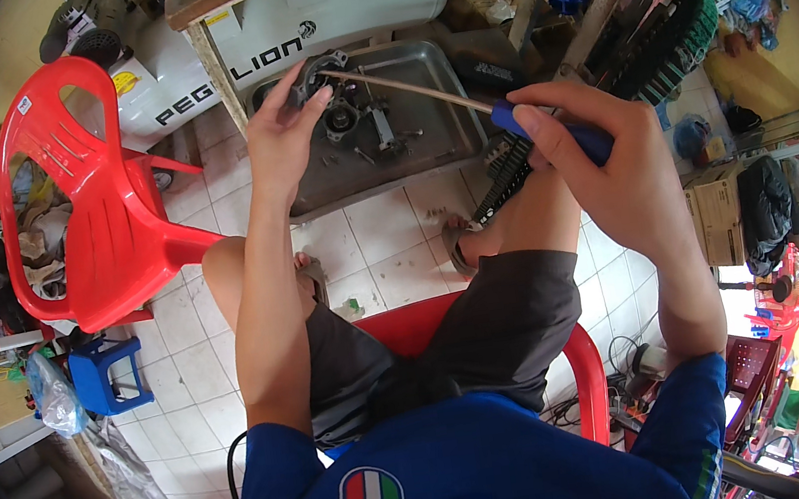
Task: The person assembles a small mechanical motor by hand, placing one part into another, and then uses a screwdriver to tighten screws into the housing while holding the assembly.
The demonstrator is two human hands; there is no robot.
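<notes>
A single head-worn fisheye view looks steeply down and forward, close above the person's lap, toward the metal tray (pixel 437 149) just beyond the knees.

The floor (pixel 390 251) is covered with pale square tiles with dark joints. On the left lies a red plastic chair (pixel 89 189) on its side, and below it stands a small blue stool (pixel 108 374). Behind the chair is a white tank (pixel 329 16) (it sits under a wooden board). On the right stand cardboard boxes (pixel 717 208) against a yellow wall (pixel 797 46), with stacked dark red chairs (pixel 748 370) lower down. Daylight is bright and even.
</notes>
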